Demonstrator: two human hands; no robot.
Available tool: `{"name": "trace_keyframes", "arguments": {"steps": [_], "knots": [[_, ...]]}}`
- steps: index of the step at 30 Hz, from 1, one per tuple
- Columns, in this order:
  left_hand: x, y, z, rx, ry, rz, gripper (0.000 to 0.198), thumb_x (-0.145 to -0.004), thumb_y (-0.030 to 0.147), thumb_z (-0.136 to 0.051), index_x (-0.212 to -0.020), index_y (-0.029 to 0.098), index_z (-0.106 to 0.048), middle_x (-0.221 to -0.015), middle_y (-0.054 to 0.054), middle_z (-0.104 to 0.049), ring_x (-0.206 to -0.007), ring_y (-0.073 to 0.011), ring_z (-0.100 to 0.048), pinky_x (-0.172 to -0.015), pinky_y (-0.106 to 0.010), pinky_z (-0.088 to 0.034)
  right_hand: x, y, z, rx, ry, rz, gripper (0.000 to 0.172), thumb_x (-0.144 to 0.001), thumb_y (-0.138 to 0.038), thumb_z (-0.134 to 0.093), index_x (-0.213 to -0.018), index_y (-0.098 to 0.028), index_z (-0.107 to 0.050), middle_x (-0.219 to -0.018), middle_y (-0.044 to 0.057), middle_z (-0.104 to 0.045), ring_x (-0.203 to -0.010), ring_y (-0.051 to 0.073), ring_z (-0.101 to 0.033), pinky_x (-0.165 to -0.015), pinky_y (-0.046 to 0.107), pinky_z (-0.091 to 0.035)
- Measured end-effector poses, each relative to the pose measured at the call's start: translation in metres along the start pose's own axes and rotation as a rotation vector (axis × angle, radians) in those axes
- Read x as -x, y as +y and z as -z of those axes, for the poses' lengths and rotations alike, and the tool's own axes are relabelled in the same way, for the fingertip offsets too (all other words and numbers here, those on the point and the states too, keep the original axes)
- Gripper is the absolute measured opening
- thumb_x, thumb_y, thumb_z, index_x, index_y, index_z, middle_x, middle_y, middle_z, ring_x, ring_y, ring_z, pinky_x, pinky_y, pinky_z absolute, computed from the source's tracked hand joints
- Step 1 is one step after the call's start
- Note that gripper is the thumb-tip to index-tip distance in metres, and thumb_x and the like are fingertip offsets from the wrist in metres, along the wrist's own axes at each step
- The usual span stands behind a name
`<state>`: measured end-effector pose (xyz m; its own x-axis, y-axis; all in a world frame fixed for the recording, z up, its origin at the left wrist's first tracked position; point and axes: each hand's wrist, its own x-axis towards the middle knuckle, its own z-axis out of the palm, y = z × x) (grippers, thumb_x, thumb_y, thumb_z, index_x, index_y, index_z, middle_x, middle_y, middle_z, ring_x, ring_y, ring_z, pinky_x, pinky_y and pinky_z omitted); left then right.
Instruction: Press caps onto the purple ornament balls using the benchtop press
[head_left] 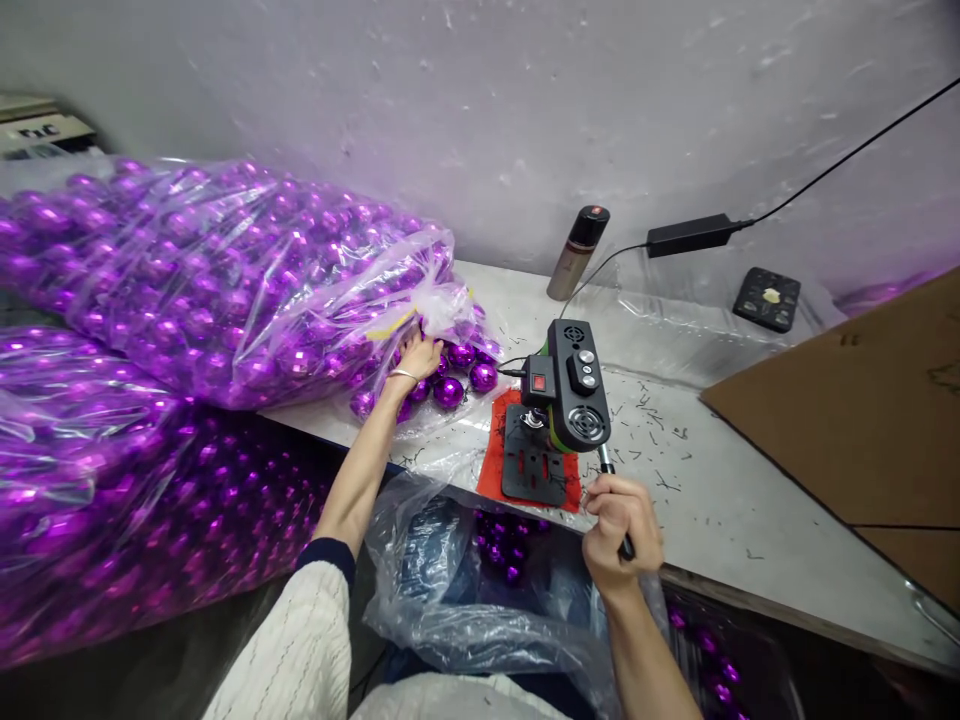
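Observation:
My left hand [420,357] reaches in at the mouth of a big clear plastic bag [300,270] full of shiny purple balls. Its fingers look stretched out over the balls, with the tips partly hidden. Several loose purple balls [448,392] lie just to the right of that hand, on the bag's plastic. My right hand [624,525] is wrapped around the black-gripped lever [607,460] of a small black bench drill press [577,385]. The press has a red switch and a slotted base plate [531,480], which stands on a red cloth [491,455]. No ball shows on the plate.
A brown spray can [577,255] stands by the wall, near a black power adapter [690,236] with its cable. Dark shavings [652,440] litter the white table. Cardboard [847,420] blocks the right side. A clear plastic bag [487,620] with purple balls hangs open below the table edge.

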<state>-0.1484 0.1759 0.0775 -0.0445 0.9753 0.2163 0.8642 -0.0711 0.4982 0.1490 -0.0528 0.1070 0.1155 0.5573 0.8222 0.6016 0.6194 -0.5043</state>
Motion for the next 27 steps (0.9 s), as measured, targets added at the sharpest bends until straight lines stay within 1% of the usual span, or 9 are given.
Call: {"name": "trace_keyframes", "arguments": {"steps": [4,6,8,11,15,19,22,25,27], "knots": [[0.06,0.019,0.011,-0.224,-0.12,-0.143,0.044,-0.102,0.032,-0.043,-0.139,0.012,-0.057,-0.145,-0.021,-0.056,-0.135,-0.032,-0.052,-0.113,-0.047,-0.043,0.001,0.001,-0.001,-0.017,0.007,0.002,0.024,-0.093,-0.007,-0.049,-0.075,-0.021,-0.058,-0.078,0.002,-0.064,-0.071,0.015,-0.062,-0.063,0.03,-0.048],[0.087,0.029,0.013,-0.259,-0.153,-0.166,0.044,-0.102,0.042,-0.048,-0.135,0.016,-0.061,-0.134,-0.017,-0.063,-0.123,-0.031,-0.059,-0.103,-0.042,-0.049,0.001,0.001,-0.002,-0.028,0.012,0.0,0.024,-0.093,-0.008,-0.049,-0.075,-0.021,-0.058,-0.078,0.002,-0.064,-0.071,0.015,-0.062,-0.062,0.03,-0.048],[0.104,0.037,0.011,-0.235,-0.258,-0.171,0.046,-0.099,0.048,-0.054,-0.134,0.019,-0.062,-0.122,-0.015,-0.067,-0.113,-0.0299,-0.064,-0.095,-0.039,-0.052,0.001,0.001,-0.004,-0.034,0.025,-0.005,0.024,-0.093,-0.008,-0.048,-0.076,-0.021,-0.058,-0.077,0.002,-0.064,-0.072,0.015,-0.062,-0.062,0.03,-0.049],[0.112,0.045,0.003,-0.118,-0.403,-0.268,0.054,-0.096,0.045,-0.062,-0.144,0.023,-0.055,-0.119,-0.011,-0.067,-0.109,-0.0286,-0.066,-0.092,-0.036,-0.052,-0.001,0.0,-0.005,-0.03,0.035,-0.002,0.024,-0.093,-0.008,-0.048,-0.075,-0.021,-0.058,-0.075,0.001,-0.063,-0.072,0.016,-0.063,-0.063,0.031,-0.049],[0.108,0.049,-0.009,0.006,-0.408,-0.327,0.055,-0.085,0.025,-0.069,-0.139,0.02,-0.056,-0.119,-0.012,-0.065,-0.109,-0.0295,-0.063,-0.096,-0.04,-0.05,-0.005,-0.001,-0.004,-0.025,0.019,0.027,0.025,-0.093,-0.007,-0.048,-0.075,-0.022,-0.057,-0.071,0.0,-0.062,-0.073,0.016,-0.063,-0.065,0.031,-0.049],[0.11,0.053,-0.008,0.327,-0.278,-0.095,0.058,-0.072,0.024,-0.08,-0.126,0.018,-0.06,-0.122,-0.011,-0.064,-0.109,-0.0283,-0.063,-0.098,-0.041,-0.05,-0.008,-0.001,-0.003,-0.036,0.01,0.037,0.024,-0.093,-0.007,-0.048,-0.075,-0.022,-0.056,-0.071,0.0,-0.062,-0.073,0.016,-0.064,-0.065,0.031,-0.049],[0.12,0.06,-0.001,0.856,-0.164,0.188,0.058,-0.075,0.038,-0.08,-0.127,0.021,-0.06,-0.12,-0.008,-0.067,-0.107,-0.0235,-0.065,-0.095,-0.037,-0.052,-0.009,-0.001,-0.003,-0.036,0.005,0.047,0.025,-0.093,-0.007,-0.048,-0.074,-0.022,-0.056,-0.069,-0.001,-0.061,-0.072,0.016,-0.064,-0.065,0.031,-0.049],[0.135,0.069,0.002,1.387,-0.201,0.454,0.045,-0.084,0.043,-0.073,-0.122,0.023,-0.063,-0.112,-0.004,-0.072,-0.098,-0.0185,-0.069,-0.089,-0.032,-0.056,-0.009,0.0,-0.004,-0.04,0.022,0.053,0.025,-0.092,-0.007,-0.048,-0.074,-0.022,-0.055,-0.068,-0.001,-0.061,-0.072,0.017,-0.065,-0.065,0.031,-0.049],[0.144,0.075,0.0,1.597,-0.255,0.58,0.034,-0.084,0.038,-0.073,-0.112,0.02,-0.066,-0.105,-0.004,-0.074,-0.095,-0.0182,-0.071,-0.09,-0.033,-0.057,-0.009,0.0,-0.005,-0.044,0.025,0.06,0.025,-0.092,-0.006,-0.048,-0.075,-0.022,-0.055,-0.068,-0.001,-0.06,-0.073,0.016,-0.065,-0.065,0.031,-0.049]]}}
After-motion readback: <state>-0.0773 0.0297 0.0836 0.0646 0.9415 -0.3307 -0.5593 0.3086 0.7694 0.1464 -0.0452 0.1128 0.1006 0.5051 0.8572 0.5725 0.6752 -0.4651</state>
